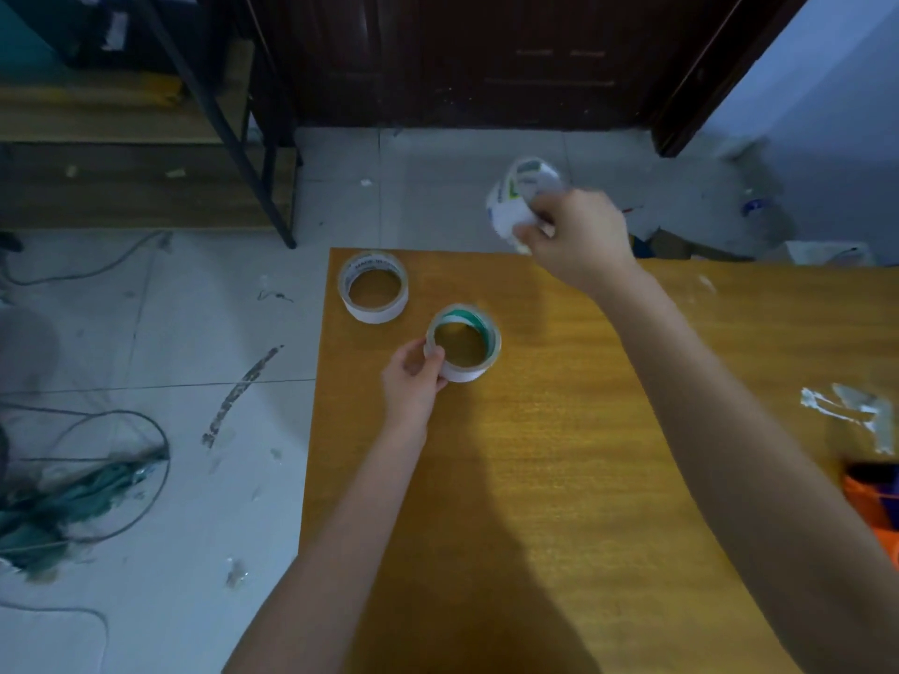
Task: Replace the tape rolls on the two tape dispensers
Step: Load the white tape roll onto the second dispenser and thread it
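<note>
Two white tape rolls lie flat on the wooden table. The far roll sits alone near the table's far left corner. My left hand grips the near roll, which has a green inner core, by its left wall. My right hand is raised beyond the table's far edge and holds a third white roll, blurred and tilted in the air. An orange object, possibly a dispenser, shows at the right edge, mostly cut off.
Crumpled tape scraps lie on the table's right side. The tiled floor to the left carries cables and debris. A metal rack leg and a dark wooden door stand beyond the table.
</note>
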The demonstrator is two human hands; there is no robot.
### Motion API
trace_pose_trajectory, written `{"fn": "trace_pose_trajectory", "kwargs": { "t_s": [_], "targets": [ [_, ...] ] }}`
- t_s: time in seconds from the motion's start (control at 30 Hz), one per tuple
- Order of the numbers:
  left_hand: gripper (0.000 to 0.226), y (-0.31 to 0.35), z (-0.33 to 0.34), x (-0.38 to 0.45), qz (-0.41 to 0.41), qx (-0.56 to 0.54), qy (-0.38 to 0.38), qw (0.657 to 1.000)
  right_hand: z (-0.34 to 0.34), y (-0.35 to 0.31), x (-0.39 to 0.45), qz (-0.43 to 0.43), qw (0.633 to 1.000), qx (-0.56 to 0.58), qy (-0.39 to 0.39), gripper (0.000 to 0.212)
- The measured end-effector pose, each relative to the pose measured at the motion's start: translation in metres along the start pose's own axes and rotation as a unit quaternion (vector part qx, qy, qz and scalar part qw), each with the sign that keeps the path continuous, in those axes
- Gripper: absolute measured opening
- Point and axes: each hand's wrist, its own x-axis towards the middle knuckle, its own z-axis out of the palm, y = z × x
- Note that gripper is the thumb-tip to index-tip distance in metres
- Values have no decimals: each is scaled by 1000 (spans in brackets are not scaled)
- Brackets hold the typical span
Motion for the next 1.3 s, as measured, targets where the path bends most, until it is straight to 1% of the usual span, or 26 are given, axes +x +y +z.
{"fn": "trace_pose_trajectory", "kwargs": {
  "t_s": [0.07, 0.13, 0.2, 0.3, 0.37, 0.43, 0.53, 0.6, 0.63, 0.67, 0.7, 0.73, 0.77, 0.8, 0.83, 0.87, 0.9, 0.93, 1.0, 1.07, 1.13, 1.2, 1.27, 1.3],
  "targets": [
    [17, 6, 19, 11, 14, 12, 30, 999, -5, 13, -15, 34, 997, 66, -12, 38],
    [11, 12, 36, 22, 35, 47, 63, 996, 1, 25, -36, 79, 983, 161, -27, 42],
    [17, 19, 48, 27, 50, 100, 93, 989, 9, 35, -59, 140, 952, 270, -42, 36],
    [28, 25, 58, 30, 53, 169, 135, 975, 22, 41, -90, 234, 886, 398, -35, 22],
    [30, 26, 60, 32, 46, 180, 147, 971, 29, 43, -106, 262, 861, 436, -28, 13],
    [30, 25, 61, 33, 46, 201, 156, 966, 33, 44, -119, 260, 853, 451, -24, 10],
    [29, 25, 58, 31, 44, 205, 151, 966, 32, 41, -134, 241, 852, 464, -32, 15],
    [31, 27, 56, 21, 44, 213, 121, 969, 28, 40, -143, 233, 855, 461, -38, 18],
    [32, 27, 55, 12, 68, 239, 107, 963, 26, 39, -147, 230, 857, 460, -42, 17],
    [33, 26, 54, -1, 114, 270, 86, 952, 24, 40, -152, 230, 856, 461, -46, 17],
    [35, 25, 53, -17, 176, 288, 40, 940, 21, 41, -157, 230, 855, 462, -49, 18],
    [36, 24, 52, -36, 233, 285, -35, 929, 19, 42, -162, 229, 855, 463, -53, 22],
    [37, 23, 52, -55, 261, 272, -127, 917, 16, 44, -168, 225, 857, 460, -56, 25],
    [38, 22, 52, -74, 271, 270, -216, 898, 13, 45, -175, 217, 862, 454, -59, 25],
    [38, 20, 52, -87, 286, 290, -284, 868, 9, 47, -182, 209, 866, 450, -65, 24],
    [38, 17, 54, -98, 306, 323, -329, 833, 4, 49, -190, 201, 867, 450, -72, 23],
    [36, 15, 56, -105, 314, 347, -361, 806, 0, 52, -199, 193, 866, 455, -82, 24],
    [33, 14, 60, -112, 302, 356, -389, 794, -4, 55, -208, 188, 861, 462, -93, 25],
    [29, 12, 67, -124, 261, 350, -434, 788, -11, 64, -227, 192, 846, 485, -111, 25],
    [30, 6, 74, -137, 258, 356, -459, 772, -18, 76, -246, 197, 831, 507, -119, 20],
    [30, -6, 82, -152, 263, 364, -471, 759, -26, 90, -266, 206, 820, 518, -127, 19],
    [32, -19, 94, -170, 265, 373, -464, 758, -34, 104, -286, 204, 820, 519, -129, 13],
    [33, -34, 110, -189, 270, 370, -459, 761, -41, 120, -307, 206, 822, 517, -124, 18],
    [33, -41, 118, -200, 270, 364, -458, 765, -43, 130, -318, 205, 822, 518, -119, 27]
  ]
}}
